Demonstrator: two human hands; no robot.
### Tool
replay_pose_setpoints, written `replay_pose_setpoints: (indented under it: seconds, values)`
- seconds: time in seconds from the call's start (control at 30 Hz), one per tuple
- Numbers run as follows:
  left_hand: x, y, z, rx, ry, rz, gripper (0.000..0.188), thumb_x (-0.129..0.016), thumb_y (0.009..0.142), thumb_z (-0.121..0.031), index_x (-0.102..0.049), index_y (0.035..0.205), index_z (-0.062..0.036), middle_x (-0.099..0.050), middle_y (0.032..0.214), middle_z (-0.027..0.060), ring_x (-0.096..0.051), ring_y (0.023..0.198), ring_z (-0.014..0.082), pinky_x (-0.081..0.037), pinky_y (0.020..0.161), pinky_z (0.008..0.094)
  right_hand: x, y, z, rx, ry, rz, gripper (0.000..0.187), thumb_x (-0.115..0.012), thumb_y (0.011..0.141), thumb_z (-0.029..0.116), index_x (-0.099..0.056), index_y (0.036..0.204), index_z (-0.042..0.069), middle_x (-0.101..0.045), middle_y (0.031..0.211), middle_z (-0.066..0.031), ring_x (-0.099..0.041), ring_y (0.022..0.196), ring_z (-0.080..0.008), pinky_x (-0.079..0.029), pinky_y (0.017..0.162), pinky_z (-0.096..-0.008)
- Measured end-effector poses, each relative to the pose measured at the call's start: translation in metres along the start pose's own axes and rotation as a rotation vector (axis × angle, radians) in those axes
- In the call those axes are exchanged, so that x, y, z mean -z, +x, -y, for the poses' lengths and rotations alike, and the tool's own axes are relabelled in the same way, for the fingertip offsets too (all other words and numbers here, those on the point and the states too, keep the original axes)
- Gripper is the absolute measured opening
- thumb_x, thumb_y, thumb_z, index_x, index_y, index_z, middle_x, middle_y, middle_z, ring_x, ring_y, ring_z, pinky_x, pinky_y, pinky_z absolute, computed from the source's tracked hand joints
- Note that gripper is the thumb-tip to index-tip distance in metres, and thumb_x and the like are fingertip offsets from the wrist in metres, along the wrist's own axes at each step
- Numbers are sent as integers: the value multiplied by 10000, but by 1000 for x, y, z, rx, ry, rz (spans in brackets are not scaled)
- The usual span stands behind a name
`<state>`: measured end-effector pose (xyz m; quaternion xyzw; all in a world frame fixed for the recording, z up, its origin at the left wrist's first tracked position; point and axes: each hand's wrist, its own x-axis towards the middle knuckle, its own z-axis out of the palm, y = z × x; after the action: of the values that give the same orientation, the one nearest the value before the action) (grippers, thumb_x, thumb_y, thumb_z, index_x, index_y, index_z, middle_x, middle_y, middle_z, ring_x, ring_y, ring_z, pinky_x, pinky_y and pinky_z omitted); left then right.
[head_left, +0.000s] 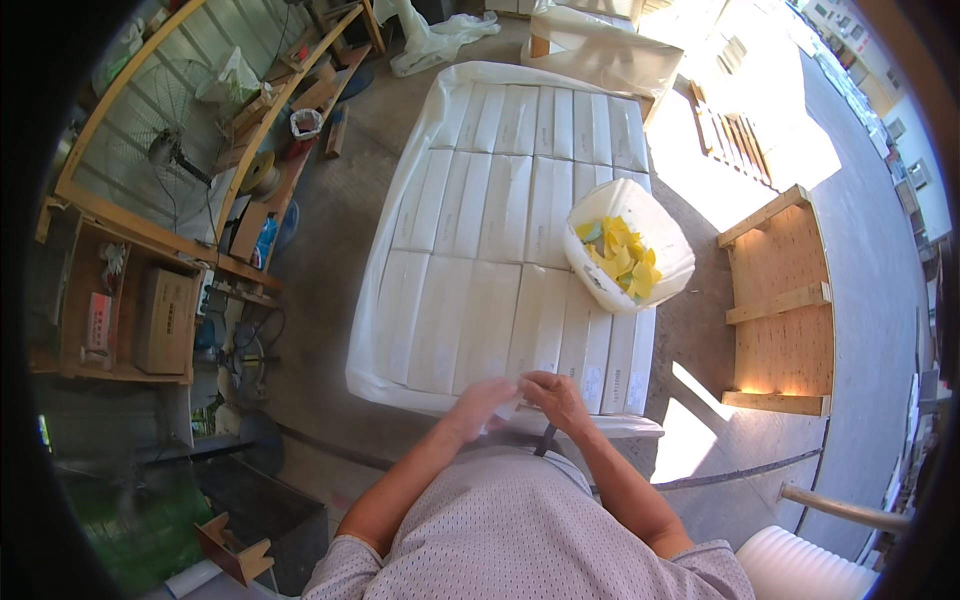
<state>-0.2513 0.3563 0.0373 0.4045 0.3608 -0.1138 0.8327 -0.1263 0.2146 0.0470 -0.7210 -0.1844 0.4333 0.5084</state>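
Just in front of my body, both hands meet over the near edge of a stack of white boxes. My left hand is smeared by motion, its fingers closed at a small white slip, perhaps paper or film. My right hand pinches with bent fingers at the slip's upper end. The exact grip is hard to make out. On the right of the stack stands a white plastic tub, with yellow and pale green scraps inside. White plastic film wraps around the stack's sides.
A wooden crate panel stands to the right, with a slatted pallet beyond. Film-covered goods lie behind the stack. Cluttered wooden shelves, a fan and a cabinet line the left. White foam roll is lower right.
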Motion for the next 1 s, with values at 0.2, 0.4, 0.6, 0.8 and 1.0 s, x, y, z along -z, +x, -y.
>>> replay_pose_setpoints:
  seconds: [0.2,0.4,0.6,0.8,1.0]
  values:
    - [14,4,5,-68,-30,44,219,-571,980,-267,-626,1061,-71,-656,836,37,-535,590,83,-357,412,225,2,-4,9,-197,529,49,282,-647,932,237,-681,1040,-21,-676,832,-68,-630,779,-143,-497,708,-273]
    - [18,4,7,-40,-34,55,203,-583,974,-255,-633,1058,-77,-679,875,45,-548,604,75,-357,413,220,1,-5,7,-222,568,105,259,-692,901,240,-690,1006,3,-679,829,-64,-625,761,-141,-490,717,-269]
    - [12,-4,3,-37,38,15,170,-604,959,-275,-642,1002,-115,-656,848,1,-549,630,62,-366,446,215,-1,-7,5,-173,459,94,227,-684,896,226,-700,947,5,-672,800,-61,-592,730,-128,-465,697,-260]
    - [4,-11,1,-8,124,-73,191,-630,934,-295,-645,997,-115,-632,830,-21,-564,687,57,-409,504,215,-2,-7,3,-146,253,69,213,-668,893,209,-704,913,0,-673,777,-46,-569,711,-108,-447,676,-246]
    - [7,-11,2,-49,183,-51,236,-641,923,-288,-652,1033,-79,-629,826,-8,-571,685,67,-437,509,219,-1,-8,2,-146,189,73,222,-667,894,207,-715,920,-8,-677,763,-43,-550,683,-99,-440,651,-241]
